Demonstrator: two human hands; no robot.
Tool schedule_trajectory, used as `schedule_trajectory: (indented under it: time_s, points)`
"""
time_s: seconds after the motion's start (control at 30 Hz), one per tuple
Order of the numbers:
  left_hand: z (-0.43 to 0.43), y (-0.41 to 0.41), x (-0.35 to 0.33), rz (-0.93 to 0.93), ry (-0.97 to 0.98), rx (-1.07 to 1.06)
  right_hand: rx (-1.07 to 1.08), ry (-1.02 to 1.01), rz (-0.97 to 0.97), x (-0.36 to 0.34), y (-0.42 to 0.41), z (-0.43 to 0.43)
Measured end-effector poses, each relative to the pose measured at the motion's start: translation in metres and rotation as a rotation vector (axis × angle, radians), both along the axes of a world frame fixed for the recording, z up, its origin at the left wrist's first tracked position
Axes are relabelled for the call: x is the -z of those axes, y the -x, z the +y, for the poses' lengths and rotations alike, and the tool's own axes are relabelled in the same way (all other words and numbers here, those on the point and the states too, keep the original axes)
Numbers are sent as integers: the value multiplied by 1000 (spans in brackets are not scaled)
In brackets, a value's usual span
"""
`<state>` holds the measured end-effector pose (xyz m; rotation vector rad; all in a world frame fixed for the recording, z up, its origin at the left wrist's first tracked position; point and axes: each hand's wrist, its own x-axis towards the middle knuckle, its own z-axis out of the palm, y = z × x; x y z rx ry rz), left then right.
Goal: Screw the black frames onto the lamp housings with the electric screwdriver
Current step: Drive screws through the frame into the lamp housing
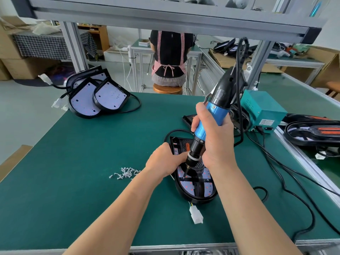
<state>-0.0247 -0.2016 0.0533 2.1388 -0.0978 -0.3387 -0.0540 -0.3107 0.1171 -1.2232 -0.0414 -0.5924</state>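
The right hand (215, 137) is gripping the blue barrel of the one electric screwdriver (209, 126), fingers wrapped fully round it. The tool's long axis is tilting: its bit is pointing down and slightly left onto the lamp, while its black top is leaning away and to the right, its cord rising from there. The bit tip is touching the black frame (197, 188), which is lying across the dotted LED board of the lamp housing (195, 196).

This single housing is lying flat on the green worktop (82, 162), directly in front of the person. Its long axis is running from far to near, with the rounded end nearest the person. The left hand (163, 161) is curling over the housing's left edge and holding it, fingertips just beside the screwdriver's chuck. A white connector (196, 216) is lying just off the near end.

A loose heap of small silver screws (127, 173), too many and too small to count, is lying left of the left hand. Three more lamp housings (92, 96) are leaning overlapped at the far left corner. One teal power box (261, 111) is sitting at the far right.
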Motion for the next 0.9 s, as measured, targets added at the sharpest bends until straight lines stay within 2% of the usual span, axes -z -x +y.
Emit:
schedule_trajectory:
  time_s: [0.4,0.7,0.9]
  points:
    - [1,-6,9,9,-21,-8,-160,97,-47,3,-2,7]
    - [0,-11,18,-27,-145,-32,-286,124,-4,5,-6,7]
    - [4,-12,14,-26,-91,37,-382,156,8,0,-1,11]
